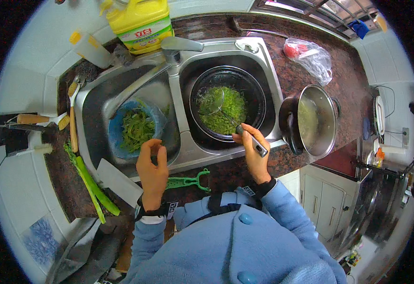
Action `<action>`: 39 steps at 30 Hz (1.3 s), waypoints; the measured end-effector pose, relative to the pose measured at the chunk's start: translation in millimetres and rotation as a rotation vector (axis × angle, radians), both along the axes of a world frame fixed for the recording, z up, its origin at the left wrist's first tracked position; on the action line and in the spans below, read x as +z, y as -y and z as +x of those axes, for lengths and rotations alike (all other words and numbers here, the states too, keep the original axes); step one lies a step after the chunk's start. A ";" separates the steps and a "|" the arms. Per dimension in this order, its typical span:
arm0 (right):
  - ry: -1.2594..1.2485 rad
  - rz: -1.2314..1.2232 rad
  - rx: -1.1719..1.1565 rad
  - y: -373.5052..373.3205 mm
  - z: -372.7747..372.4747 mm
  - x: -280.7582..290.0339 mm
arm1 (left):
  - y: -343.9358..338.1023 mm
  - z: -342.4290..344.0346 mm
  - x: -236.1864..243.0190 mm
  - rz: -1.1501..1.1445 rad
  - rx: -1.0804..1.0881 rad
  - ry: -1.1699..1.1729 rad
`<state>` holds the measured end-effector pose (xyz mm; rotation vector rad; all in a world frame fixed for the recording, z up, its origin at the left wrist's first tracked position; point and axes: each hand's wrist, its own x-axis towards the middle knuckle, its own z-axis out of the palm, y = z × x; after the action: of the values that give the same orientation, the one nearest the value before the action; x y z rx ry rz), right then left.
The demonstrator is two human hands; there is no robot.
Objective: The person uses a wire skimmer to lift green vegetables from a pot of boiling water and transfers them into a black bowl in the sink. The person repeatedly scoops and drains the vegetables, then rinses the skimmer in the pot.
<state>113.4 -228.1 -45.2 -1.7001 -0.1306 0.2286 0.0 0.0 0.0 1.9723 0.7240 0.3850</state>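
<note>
My right hand [256, 154] is closed round the dark handle of a wire skimmer [239, 128]. The skimmer's round mesh head dips into a black pot [196, 97] in the right sink basin, among chopped green vegetable pieces [233, 106] in water. Over the near edge of the left basin, my left hand [152, 173] holds nothing visible; its fingers are bent, with a gap to the thumb. Just beyond it sits a blue bag-like container [115, 130] of green leafy trimmings [138, 130].
A steel pot [330, 125] with cloudy liquid stands right of the sink. The faucet [143, 85] reaches over the left basin. A cleaver [117, 182], celery stalks [91, 182] and a green Y-shaped tool [188, 181] lie along the front edge. A yellow jug [138, 21] stands behind.
</note>
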 end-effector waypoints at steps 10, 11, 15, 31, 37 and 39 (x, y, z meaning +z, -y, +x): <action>-0.328 0.338 -0.355 39.8 -33.0 65.5 | 5.8 8.8 -0.1 0.008 -0.075 -0.017; -0.332 0.356 -0.367 41.0 -35.0 67.5 | 6.0 10.2 -0.6 -0.009 -0.081 -0.025; -0.360 0.370 -0.407 37.3 -24.9 61.1 | 6.8 10.7 0.3 -0.003 -0.113 -0.032; -0.190 0.360 -0.401 -1.1 15.4 0.8 | 4.7 8.0 -0.8 0.059 -0.124 -0.047; -0.047 0.234 -0.218 13.0 -9.3 33.7 | 5.7 7.5 -1.4 0.040 -0.130 -0.029; -0.039 0.218 -0.178 22.3 -16.4 48.2 | 5.9 7.1 -3.2 0.049 -0.133 -0.020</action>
<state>97.0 -250.4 3.0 -1.4798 0.0242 0.1104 7.1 -5.9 -3.2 2.0607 0.5972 0.3062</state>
